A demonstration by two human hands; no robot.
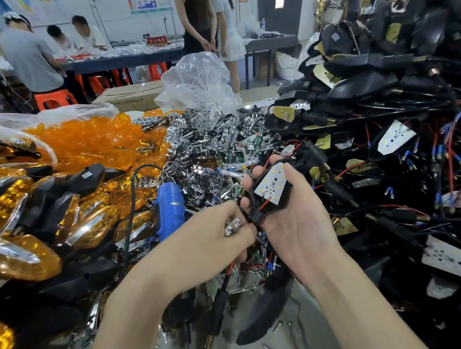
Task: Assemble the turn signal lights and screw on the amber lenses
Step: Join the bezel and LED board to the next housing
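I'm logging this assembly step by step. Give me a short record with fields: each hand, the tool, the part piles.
left hand: pinches a chrome reflector
right hand: holds a black housing, LED board up
screwdriver: blue, lies left of the hands, untouched
amber lenses: heap at far left
wired housings: pile at right
stage: no lens on the black housing yet

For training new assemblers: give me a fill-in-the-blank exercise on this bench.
1. The right hand holds a black housing whose LED board is ____.
2. The left hand pinches a small chrome piece, to the ____ of that housing.
3. The electric screwdriver lying among the parts is ____.
4. The loose amber lenses are piled to the ____ of the chrome reflectors.
Missing words: white; left; blue; left.
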